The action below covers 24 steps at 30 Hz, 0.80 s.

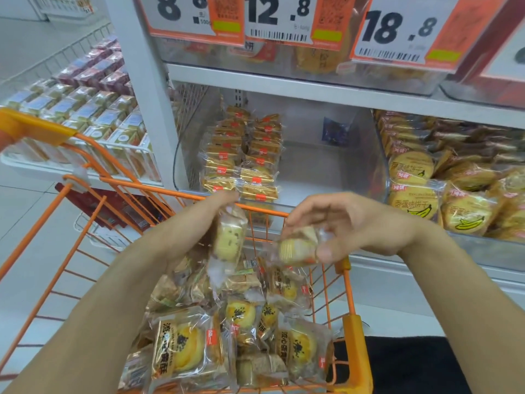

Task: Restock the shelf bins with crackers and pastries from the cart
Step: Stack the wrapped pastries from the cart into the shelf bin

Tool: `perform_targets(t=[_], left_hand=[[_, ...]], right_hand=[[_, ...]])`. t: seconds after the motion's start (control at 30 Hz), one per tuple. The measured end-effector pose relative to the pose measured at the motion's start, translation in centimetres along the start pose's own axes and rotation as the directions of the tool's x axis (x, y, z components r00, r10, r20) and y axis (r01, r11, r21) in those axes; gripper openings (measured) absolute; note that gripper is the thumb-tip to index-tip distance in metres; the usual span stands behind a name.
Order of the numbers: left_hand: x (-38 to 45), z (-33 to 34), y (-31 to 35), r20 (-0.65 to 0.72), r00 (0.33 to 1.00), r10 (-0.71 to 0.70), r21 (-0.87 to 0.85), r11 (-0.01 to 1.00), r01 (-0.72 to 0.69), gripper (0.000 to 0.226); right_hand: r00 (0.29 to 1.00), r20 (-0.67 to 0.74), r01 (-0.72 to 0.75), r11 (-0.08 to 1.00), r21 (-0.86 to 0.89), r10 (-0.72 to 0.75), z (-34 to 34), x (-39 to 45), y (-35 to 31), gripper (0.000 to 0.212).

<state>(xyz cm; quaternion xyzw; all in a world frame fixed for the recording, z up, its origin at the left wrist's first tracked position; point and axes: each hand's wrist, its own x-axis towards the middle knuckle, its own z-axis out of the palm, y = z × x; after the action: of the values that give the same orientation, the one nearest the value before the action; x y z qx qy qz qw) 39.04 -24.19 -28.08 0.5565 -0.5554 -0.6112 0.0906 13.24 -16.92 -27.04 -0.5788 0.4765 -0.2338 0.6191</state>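
My left hand [211, 213] holds a clear-wrapped yellow pastry [228, 241] above the orange cart [350, 331]. My right hand [346, 223] pinches a second wrapped pastry [297, 247] over the cart's far rim. The cart holds several wrapped pastries [184, 345], gold and clear packs. Straight ahead, a clear shelf bin [318, 172] has two neat rows of gold-wrapped pastries [241, 163] on its left side, and its right side is bare.
To the right, another bin holds round banana crackers [414, 200]. Price signs [278, 18] hang from the shelf above. A white wire rack of boxed snacks [82, 109] stands at the left. A white shelf post [147, 89] rises between the rack and the bin.
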Motion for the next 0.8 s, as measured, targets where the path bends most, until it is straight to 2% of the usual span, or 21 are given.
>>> perform_targets(t=[0.07, 0.13, 0.23, 0.27, 0.37, 0.43, 0.5, 0.6, 0.63, 0.7, 0.8], left_hand=[[0.4, 0.0, -0.3, -0.002, 1.000, -0.003, -0.167, 0.986, 0.003, 0.067], [0.6, -0.1, -0.8, -0.028, 0.999, -0.022, -0.237, 0.971, 0.015, 0.087], [0.1, 0.1, -1.1, -0.035, 0.999, -0.013, -0.256, 0.967, 0.004, 0.061], [-0.2, 0.5, -0.8, -0.017, 0.999, -0.030, -0.261, 0.965, 0.025, 0.055], [-0.3, 0.6, -0.7, 0.027, 1.000, 0.002, -0.298, 0.955, 0.006, 0.061], [-0.2, 0.4, -0.7, 0.063, 0.997, 0.047, -0.359, 0.933, -0.021, 0.067], [-0.3, 0.2, -0.7, 0.072, 0.991, 0.114, -0.409, 0.909, -0.075, 0.061], [-0.5, 0.0, -0.5, 0.035, 0.986, 0.161, -0.525, 0.843, -0.119, 0.041], [-0.5, 0.0, -0.2, 0.034, 0.985, 0.168, -0.544, 0.830, -0.122, 0.039], [-0.1, 0.2, 0.1, 0.016, 0.987, 0.157, -0.573, 0.811, -0.120, 0.043], [0.2, 0.2, 0.0, 0.001, 0.986, 0.165, -0.600, 0.789, -0.132, 0.049]], right_hand=[[1.000, -0.015, -0.016, 0.967, 0.254, 0.020, -0.3, 0.2, 0.3, 0.069], [0.997, -0.034, -0.043, 0.889, 0.455, 0.066, -0.1, 0.6, 0.5, 0.064], [0.990, -0.082, -0.042, 0.790, 0.612, 0.115, 0.5, 1.5, 0.9, 0.045], [0.986, -0.096, -0.046, 0.778, 0.627, 0.135, 0.6, 1.7, 0.8, 0.050], [0.979, -0.085, -0.084, 0.745, 0.662, 0.186, 1.1, 2.2, 0.5, 0.083], [0.983, -0.083, -0.067, 0.743, 0.666, 0.163, 1.2, 2.3, 0.6, 0.086], [0.987, -0.104, -0.025, 0.754, 0.656, 0.123, 1.1, 2.3, 0.6, 0.073], [0.980, -0.168, 0.029, 0.756, 0.654, 0.108, 1.5, 2.2, 0.1, 0.033], [0.972, -0.204, 0.051, 0.749, 0.661, 0.114, 1.6, 2.2, -0.1, 0.026], [0.963, -0.247, 0.081, 0.749, 0.658, 0.112, 1.6, 2.0, -0.3, 0.024], [0.978, -0.188, 0.043, 0.788, 0.614, 0.093, 1.3, 1.9, -0.1, 0.015]])
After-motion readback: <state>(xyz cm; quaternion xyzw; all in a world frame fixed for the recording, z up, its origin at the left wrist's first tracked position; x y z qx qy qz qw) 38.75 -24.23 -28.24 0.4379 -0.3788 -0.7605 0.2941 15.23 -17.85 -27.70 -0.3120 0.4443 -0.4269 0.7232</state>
